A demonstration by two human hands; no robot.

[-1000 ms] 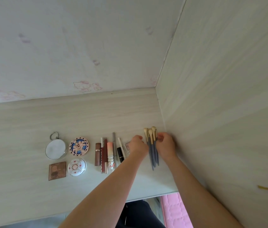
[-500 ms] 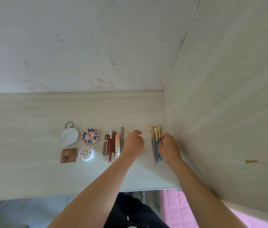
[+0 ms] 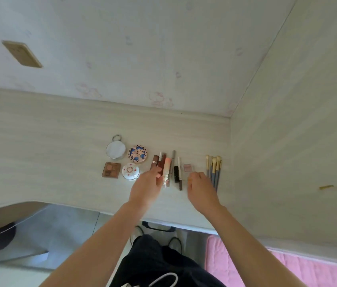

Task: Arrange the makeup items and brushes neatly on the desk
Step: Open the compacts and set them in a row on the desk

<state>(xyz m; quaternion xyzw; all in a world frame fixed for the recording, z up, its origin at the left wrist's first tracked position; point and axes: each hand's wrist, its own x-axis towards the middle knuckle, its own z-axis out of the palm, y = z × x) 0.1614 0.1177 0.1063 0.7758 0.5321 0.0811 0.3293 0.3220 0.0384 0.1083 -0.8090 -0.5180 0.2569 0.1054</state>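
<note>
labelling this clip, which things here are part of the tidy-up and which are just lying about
Part of the job:
brushes
lip tubes
round mirror
brown palette
patterned compact

Just there:
wall plate
pink mat
cables

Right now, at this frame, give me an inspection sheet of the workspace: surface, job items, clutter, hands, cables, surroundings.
Surface: pale wood-grain desk, set into a corner.
Job's things: round mirror, patterned compact, brown palette and white compact grouped two by two; tubes and pencils side by side; small pink pan; brushes in a row by the side panel.
Clutter: nothing seen on the desk.
Hands: left hand open above the tubes; right hand loosely curled, holding nothing, beside the brushes.
Cables: dark cords below the desk edge.
Surroundings: wall plate on the back wall; pink mat on the floor.
</note>
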